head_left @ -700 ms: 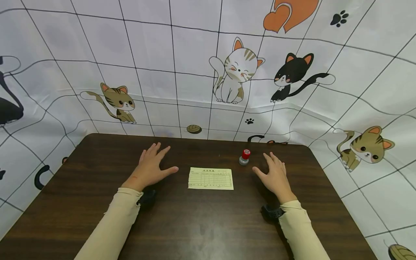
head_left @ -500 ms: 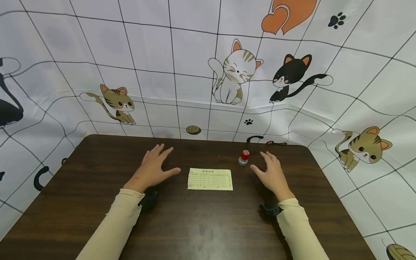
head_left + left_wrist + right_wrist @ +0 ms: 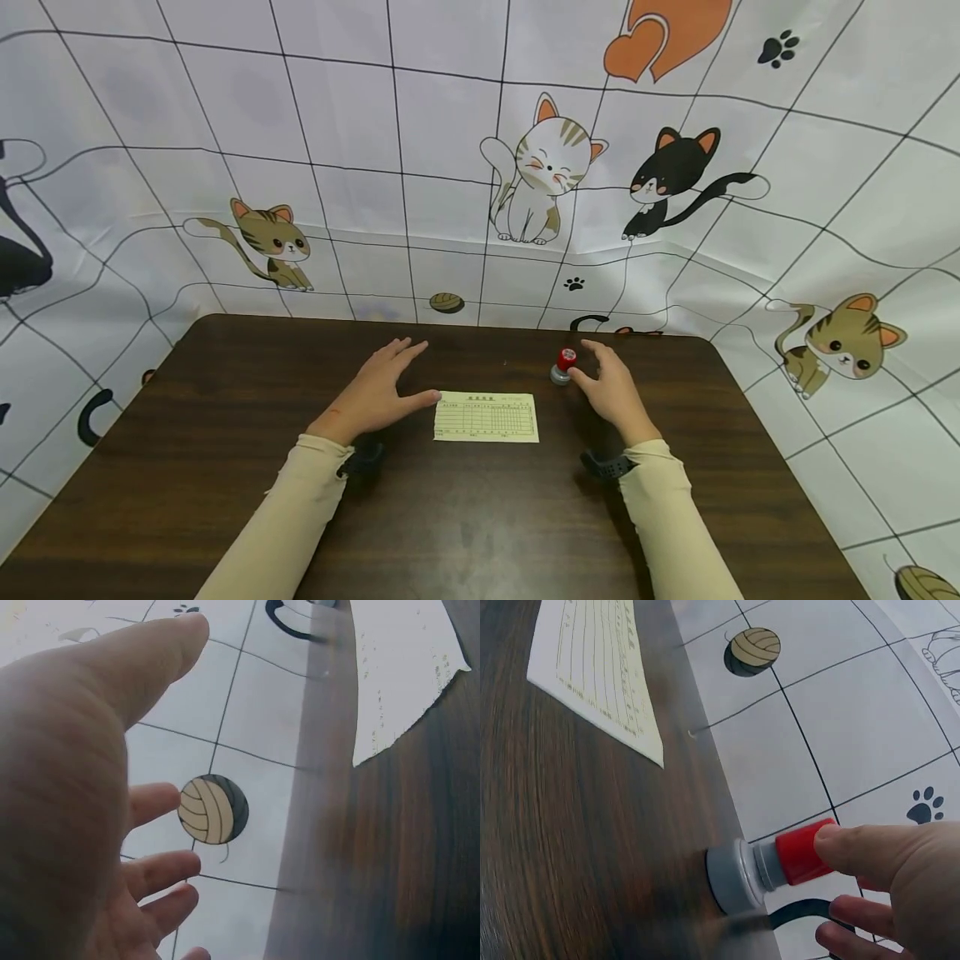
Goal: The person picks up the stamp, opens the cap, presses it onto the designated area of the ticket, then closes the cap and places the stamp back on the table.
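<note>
A small stamp with a red top and a grey round base [image 3: 561,367] stands upright on the table. My right hand [image 3: 617,397] is right beside it, fingers spread loosely; in the right wrist view the thumb [image 3: 855,847] overlaps the red top, and I cannot tell whether it touches. A yellowish printed form [image 3: 486,417] lies flat left of the stamp. My left hand [image 3: 377,402] hovers at the form's left side with fingers extended and holds nothing. Its thumb tip appears at the form's upper left corner in the head view, but apart from the form [image 3: 405,675] in the left wrist view.
A dark brown wooden table [image 3: 465,508] carries these things. Behind it and along the sides hangs a white sheet [image 3: 450,192] with a line grid and printed cats. Dark bands [image 3: 609,467] sit at both wrists.
Both hands have moved inward: the left hand rightward to the form's edge, the right hand leftward to the stamp. The form and stamp have stayed in place on the table.
</note>
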